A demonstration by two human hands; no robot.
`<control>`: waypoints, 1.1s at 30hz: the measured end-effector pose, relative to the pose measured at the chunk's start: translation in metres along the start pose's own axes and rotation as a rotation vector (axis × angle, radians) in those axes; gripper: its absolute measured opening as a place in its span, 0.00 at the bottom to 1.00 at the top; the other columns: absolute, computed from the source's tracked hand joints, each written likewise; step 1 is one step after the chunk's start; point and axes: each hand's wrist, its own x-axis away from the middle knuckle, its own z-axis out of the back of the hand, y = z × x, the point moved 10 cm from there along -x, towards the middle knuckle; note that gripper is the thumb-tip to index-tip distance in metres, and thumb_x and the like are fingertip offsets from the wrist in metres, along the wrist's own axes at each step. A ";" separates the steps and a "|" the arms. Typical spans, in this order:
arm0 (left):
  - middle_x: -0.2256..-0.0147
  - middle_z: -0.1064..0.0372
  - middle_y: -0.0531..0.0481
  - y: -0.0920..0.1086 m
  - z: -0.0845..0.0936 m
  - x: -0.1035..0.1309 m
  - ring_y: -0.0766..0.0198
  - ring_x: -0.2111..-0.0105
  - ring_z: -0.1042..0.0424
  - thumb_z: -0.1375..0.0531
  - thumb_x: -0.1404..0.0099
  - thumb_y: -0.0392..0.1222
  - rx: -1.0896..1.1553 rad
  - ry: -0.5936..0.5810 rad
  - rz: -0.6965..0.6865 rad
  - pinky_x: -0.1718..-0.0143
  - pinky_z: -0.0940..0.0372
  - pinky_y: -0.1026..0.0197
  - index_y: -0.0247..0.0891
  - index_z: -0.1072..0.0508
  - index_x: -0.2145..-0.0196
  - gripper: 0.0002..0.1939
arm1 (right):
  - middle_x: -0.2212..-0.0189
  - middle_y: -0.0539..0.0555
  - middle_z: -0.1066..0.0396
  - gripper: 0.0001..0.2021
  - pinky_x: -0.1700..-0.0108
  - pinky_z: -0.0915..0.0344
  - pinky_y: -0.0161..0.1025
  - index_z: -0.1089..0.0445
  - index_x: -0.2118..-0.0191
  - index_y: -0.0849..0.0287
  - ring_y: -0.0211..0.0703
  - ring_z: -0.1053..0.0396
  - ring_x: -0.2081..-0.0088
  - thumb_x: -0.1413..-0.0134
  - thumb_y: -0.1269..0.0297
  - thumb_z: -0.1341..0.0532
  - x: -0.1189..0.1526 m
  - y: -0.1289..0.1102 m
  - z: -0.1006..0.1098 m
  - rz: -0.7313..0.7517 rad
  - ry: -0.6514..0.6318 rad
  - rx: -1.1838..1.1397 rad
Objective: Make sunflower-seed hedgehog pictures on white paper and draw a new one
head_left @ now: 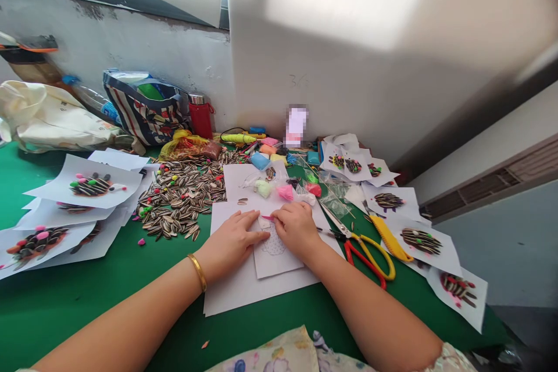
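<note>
A small white sheet with a printed hedgehog-like outline (274,244) lies on larger white paper (226,290). My left hand (231,243) rests on the sheets' left side, fingers spread and pointing right, holding nothing. At the small sheet's upper part, my right hand (297,229) has its fingers pinched on a bit of pink clay (267,218), which touches the paper. Just beyond the hands lie lumps of pink clay (285,192) and pale green clay (263,188) in plastic wrap. Two loose seeds (242,201) sit on the paper above my left hand.
Striped seeds (183,197) are heaped at the left. Seed-covered pictures lie at the left (93,185) and right (422,241). Scissors with red and yellow handles (366,250) and a yellow cutter (390,238) are beside my right hand. Behind stand a red bottle (200,117) and striped bag (146,107).
</note>
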 end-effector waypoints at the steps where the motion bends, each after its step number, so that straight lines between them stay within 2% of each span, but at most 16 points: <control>1: 0.38 0.40 0.40 0.000 0.000 0.000 0.44 0.40 0.37 0.43 0.34 0.33 0.004 0.002 0.002 0.41 0.41 0.35 0.53 0.25 0.47 0.21 | 0.67 0.52 0.26 0.09 0.51 0.53 0.45 0.23 0.62 0.54 0.44 0.34 0.59 0.40 0.70 0.41 0.000 0.000 -0.001 -0.002 0.006 0.006; 11: 0.37 0.41 0.41 -0.002 -0.002 0.000 0.45 0.39 0.38 0.43 0.35 0.33 -0.004 -0.008 0.022 0.39 0.42 0.36 0.53 0.25 0.47 0.22 | 0.68 0.52 0.26 0.09 0.53 0.52 0.43 0.23 0.62 0.54 0.43 0.33 0.60 0.40 0.70 0.42 0.000 -0.009 -0.008 0.006 -0.059 0.024; 22: 0.37 0.42 0.39 -0.002 0.002 0.001 0.43 0.40 0.37 0.44 0.33 0.35 -0.011 -0.011 0.029 0.40 0.41 0.35 0.53 0.25 0.47 0.20 | 0.66 0.52 0.25 0.07 0.53 0.52 0.43 0.28 0.63 0.56 0.45 0.34 0.59 0.39 0.70 0.43 0.005 0.020 0.002 -0.100 -0.045 0.097; 28: 0.40 0.38 0.37 -0.001 0.012 0.002 0.47 0.46 0.32 0.44 0.34 0.34 -0.008 0.073 0.023 0.44 0.35 0.40 0.46 0.25 0.47 0.19 | 0.64 0.51 0.25 0.06 0.51 0.53 0.44 0.27 0.64 0.55 0.45 0.35 0.58 0.38 0.68 0.42 0.005 0.024 0.006 -0.100 -0.053 0.171; 33: 0.46 0.32 0.39 -0.011 0.016 -0.001 0.51 0.49 0.30 0.44 0.33 0.35 0.027 0.113 0.075 0.47 0.32 0.46 0.39 0.27 0.49 0.16 | 0.63 0.54 0.26 0.07 0.51 0.53 0.45 0.26 0.64 0.55 0.46 0.35 0.57 0.39 0.69 0.42 0.005 0.038 0.010 -0.130 -0.033 0.234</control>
